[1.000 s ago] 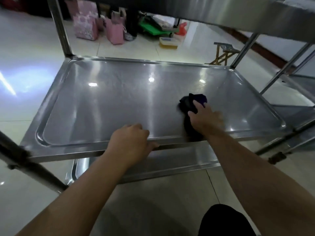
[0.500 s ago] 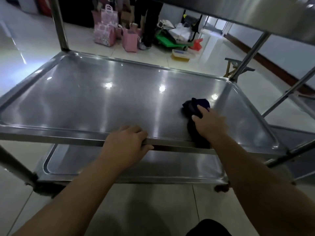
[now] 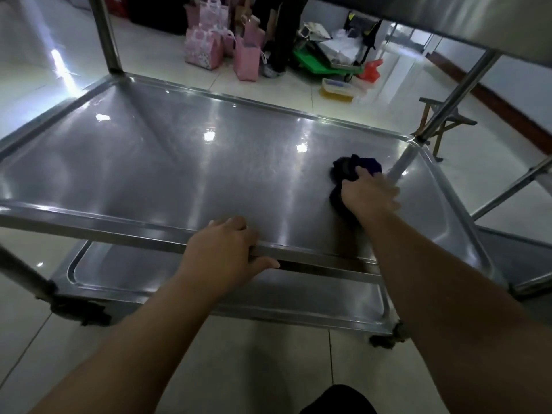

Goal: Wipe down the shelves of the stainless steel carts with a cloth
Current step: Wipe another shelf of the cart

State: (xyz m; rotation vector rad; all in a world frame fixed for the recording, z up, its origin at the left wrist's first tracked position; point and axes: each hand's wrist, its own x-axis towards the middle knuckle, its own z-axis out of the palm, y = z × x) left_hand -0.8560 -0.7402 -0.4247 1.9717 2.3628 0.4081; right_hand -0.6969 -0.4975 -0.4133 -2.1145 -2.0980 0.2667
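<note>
Cloth [image 3: 348,168] on middle shelf [image 3: 179,174] under right hand [image 3: 369,194], left hand [image 3: 221,249] round its rim [image 3: 119,231].

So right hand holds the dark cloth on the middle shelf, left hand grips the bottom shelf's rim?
No: head view shows the left hand gripping the front rim of the middle shelf; the right hand does hold the dark cloth there.

shelf [image 3: 179,174]: smooth, glossy stainless steel
cloth [image 3: 348,171]: dark, matt, crumpled fabric
floor [image 3: 373,121]: glossy pale tiles

Glossy white tile floor [image 3: 298,92] w/ pink gift bags [image 3: 204,49] (far side), wooden stool [image 3: 461,119].
</note>
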